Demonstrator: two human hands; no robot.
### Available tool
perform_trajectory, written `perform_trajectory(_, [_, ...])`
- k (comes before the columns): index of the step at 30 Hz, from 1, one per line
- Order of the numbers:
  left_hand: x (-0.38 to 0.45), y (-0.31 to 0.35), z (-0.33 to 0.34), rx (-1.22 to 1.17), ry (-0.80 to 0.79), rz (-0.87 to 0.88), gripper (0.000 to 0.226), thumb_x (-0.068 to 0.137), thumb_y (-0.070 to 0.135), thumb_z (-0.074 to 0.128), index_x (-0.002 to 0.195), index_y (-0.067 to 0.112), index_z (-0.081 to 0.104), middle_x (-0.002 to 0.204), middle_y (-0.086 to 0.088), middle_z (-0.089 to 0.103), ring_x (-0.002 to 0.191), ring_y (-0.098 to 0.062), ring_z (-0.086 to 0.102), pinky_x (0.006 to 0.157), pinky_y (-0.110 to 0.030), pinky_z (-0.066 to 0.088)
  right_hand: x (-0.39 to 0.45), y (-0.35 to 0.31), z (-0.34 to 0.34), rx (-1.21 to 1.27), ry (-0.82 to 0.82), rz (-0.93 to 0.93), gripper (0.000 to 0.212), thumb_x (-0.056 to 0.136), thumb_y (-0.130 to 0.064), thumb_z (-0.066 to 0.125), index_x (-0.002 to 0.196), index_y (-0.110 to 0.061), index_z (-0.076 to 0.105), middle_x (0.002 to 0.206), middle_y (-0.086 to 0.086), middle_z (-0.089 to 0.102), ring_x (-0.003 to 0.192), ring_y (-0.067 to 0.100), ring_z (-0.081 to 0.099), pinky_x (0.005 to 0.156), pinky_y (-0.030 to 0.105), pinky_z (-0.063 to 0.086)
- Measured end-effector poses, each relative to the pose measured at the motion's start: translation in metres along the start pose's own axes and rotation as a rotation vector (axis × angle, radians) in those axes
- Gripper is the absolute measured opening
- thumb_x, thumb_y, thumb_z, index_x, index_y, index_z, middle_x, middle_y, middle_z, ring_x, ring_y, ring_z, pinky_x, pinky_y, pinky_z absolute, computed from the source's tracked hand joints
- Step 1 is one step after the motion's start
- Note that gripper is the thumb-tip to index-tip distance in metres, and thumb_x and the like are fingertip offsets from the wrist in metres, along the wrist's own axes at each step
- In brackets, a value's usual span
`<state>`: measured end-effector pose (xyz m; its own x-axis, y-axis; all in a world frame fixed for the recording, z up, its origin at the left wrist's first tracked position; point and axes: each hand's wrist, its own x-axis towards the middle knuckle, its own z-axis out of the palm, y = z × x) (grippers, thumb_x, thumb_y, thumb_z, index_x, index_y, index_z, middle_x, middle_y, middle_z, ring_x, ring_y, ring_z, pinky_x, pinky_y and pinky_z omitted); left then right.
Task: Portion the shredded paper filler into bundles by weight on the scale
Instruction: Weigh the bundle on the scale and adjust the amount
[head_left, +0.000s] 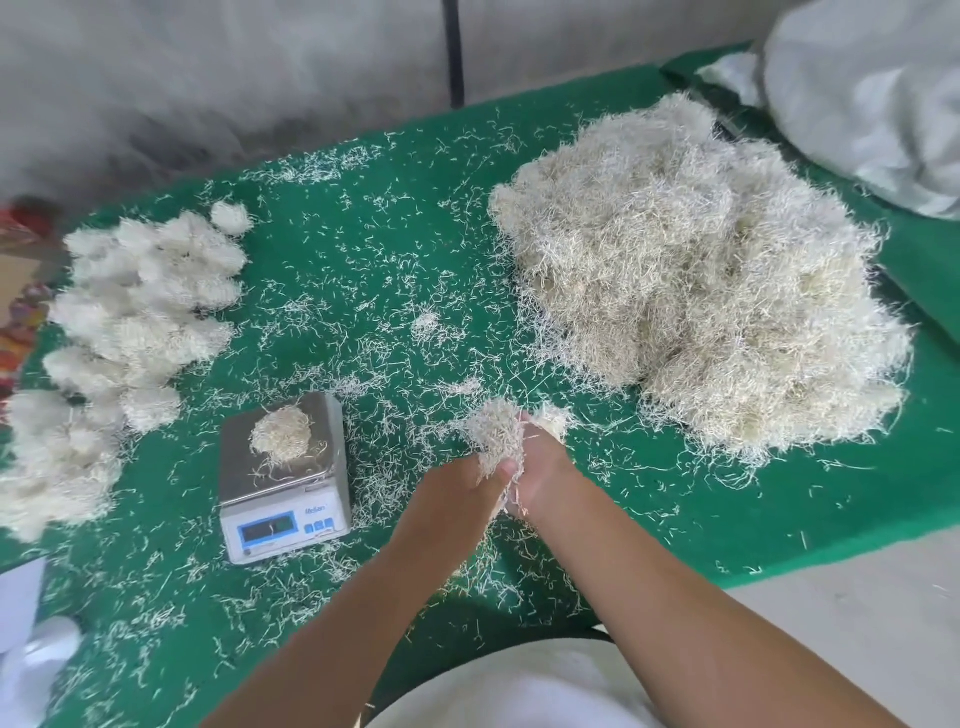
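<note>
Shredded paper clump (493, 436) pinched between your left hand (457, 493) and right hand (540, 467) | small tuft (283, 434) on scale (283, 478), near front edge

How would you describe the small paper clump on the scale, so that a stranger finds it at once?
On the green mat, find the silver scale with a blue display, left of the hands. The clump lies on its metal plate. Unlike the white bundles at the far left and the big pile at the right, it sits alone, off the mat.
</note>
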<state>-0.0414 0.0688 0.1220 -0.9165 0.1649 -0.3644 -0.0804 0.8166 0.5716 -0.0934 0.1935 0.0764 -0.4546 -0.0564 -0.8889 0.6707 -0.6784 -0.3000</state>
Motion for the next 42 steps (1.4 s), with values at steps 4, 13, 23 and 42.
perform_trajectory(4, [0.01,0.006,-0.01,0.019,0.053,0.007,0.042,0.105,0.047,0.047,0.074,0.019,0.05,0.061,0.009,0.044,0.049,-0.005,0.036,0.052,-0.019,0.036,0.001,-0.006,0.017,-0.055,0.077,0.027,0.046,0.108,-0.035,0.045,0.147,-0.012,0.057,0.152,0.014,0.054,0.12,0.028,0.051,0.088,0.047,0.047])
perform_trajectory(13, [0.02,0.018,-0.028,0.033,0.088,0.032,0.045,0.104,0.033,0.049,0.064,0.019,0.036,0.055,0.009,0.029,0.048,-0.009,0.018,0.047,-0.023,0.022,0.001,-0.021,0.032,-0.083,0.111,0.036,0.033,0.11,-0.035,0.038,0.129,-0.013,0.053,0.126,0.01,0.056,0.109,0.027,0.057,0.08,0.041,0.049])
perform_trajectory(23, [-0.018,-0.014,-0.09,-0.192,0.223,-0.056,0.045,0.102,0.018,0.046,0.058,0.015,0.039,0.038,0.007,0.026,0.035,-0.005,0.015,0.033,-0.016,0.019,0.03,-0.094,-0.063,-0.233,0.286,-0.273,0.065,0.108,-0.052,0.049,0.155,-0.008,0.043,0.16,0.019,0.044,0.144,0.04,0.047,0.115,0.052,0.044])
perform_trajectory(42, [-0.019,0.046,-0.083,-0.683,0.112,-0.102,0.025,0.105,0.0,0.049,0.107,0.017,0.067,0.087,0.009,0.067,0.072,0.006,0.069,0.066,-0.015,0.057,-0.11,0.011,0.023,-1.009,-0.395,-1.269,0.071,0.097,-0.081,0.038,0.159,-0.047,0.031,0.158,-0.018,0.046,0.141,0.001,0.048,0.112,0.034,0.048])
